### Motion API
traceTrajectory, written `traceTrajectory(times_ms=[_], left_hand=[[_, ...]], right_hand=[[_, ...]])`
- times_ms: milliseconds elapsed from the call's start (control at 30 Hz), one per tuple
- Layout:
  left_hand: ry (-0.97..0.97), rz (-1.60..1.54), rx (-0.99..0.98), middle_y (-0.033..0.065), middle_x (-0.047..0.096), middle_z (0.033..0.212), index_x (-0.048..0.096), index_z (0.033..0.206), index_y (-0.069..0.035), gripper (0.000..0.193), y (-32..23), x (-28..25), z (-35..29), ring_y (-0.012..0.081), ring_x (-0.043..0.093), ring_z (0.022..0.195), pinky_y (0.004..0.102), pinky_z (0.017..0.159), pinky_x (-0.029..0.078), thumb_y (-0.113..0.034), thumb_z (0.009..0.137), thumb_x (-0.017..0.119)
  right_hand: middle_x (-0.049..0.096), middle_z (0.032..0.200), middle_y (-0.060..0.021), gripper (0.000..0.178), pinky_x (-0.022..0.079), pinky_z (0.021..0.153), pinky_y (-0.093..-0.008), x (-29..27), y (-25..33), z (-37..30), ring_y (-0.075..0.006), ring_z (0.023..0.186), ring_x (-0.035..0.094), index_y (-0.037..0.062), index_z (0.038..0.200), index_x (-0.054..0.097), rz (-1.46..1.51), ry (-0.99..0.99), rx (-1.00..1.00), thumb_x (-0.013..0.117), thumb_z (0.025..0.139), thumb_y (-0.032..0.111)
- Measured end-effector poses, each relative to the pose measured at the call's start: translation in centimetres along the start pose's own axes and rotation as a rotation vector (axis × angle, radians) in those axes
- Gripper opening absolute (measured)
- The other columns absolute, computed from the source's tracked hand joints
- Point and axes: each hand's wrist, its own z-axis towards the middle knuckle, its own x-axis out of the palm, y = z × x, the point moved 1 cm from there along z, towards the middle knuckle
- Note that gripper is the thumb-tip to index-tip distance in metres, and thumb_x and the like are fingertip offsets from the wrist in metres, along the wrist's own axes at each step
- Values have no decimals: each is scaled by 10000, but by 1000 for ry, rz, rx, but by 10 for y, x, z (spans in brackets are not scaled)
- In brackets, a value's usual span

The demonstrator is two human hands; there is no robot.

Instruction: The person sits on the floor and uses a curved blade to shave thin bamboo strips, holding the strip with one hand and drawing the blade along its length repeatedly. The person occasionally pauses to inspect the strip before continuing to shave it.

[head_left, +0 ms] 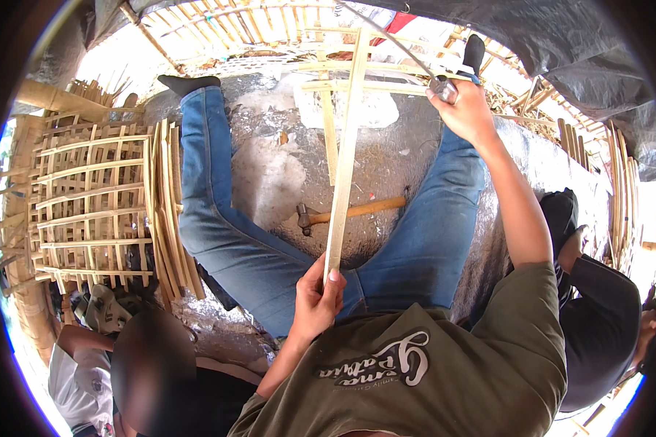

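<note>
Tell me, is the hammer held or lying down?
Lying down: the hammer rests on the ground between the legs, away from the left hand and right hand.

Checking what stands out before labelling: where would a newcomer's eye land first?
Likely on the long pale bamboo strip slanting up the middle, its lower end in the left hand. Next, the right hand at upper right, gripping a long thin tool. Then the wooden-handled hammer lying between the legs in blue jeans.

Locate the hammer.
In the head view, near centre, the hammer lies between the legs, handle pointing right, partly behind the strip in the left hand.
</note>
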Motion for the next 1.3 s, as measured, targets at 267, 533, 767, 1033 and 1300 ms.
traceTrajectory(times_ms=[267,533,767,1033,1300], left_hand=[[-4,-9,-37,-36,480,720,413,1501,-34,449,-1,2,0,14,394,521,189,436,349,-182,1082,485],[-3,-7,-35,-44,481,727,474,1451,-29,405,7,1,-5,9,401,525,188,445,343,-169,1073,510],[20,-29,-54,-48,477,721,504,1408,-27,365,6,3,-2,11,400,527,190,448,340,-175,1075,505],[16,50,-96,-49,471,717,504,1418,-32,383,10,4,-11,19,402,533,197,453,363,-202,1075,512],[91,-62,-82,-50,476,717,462,1464,-51,434,13,5,0,12,397,528,188,446,350,-214,1068,533]], right_hand=[[728,765,-73,223,637,700,-389,9,47,-53,-251,703,733,116,999,722,-303,409,-183,655,790,152],[714,771,-124,215,588,698,-432,22,62,-72,-324,739,717,92,873,716,-467,397,-303,733,678,183],[705,840,-128,238,587,720,-434,31,50,-64,-347,789,713,89,869,722,-558,373,-314,750,672,219],[710,825,-180,222,608,731,-467,19,37,-26,-359,802,729,73,942,725,-587,316,-128,659,756,174],[742,853,-140,224,622,753,-411,2,16,-30,-313,775,741,100,958,740,-385,344,-55,663,753,147]])
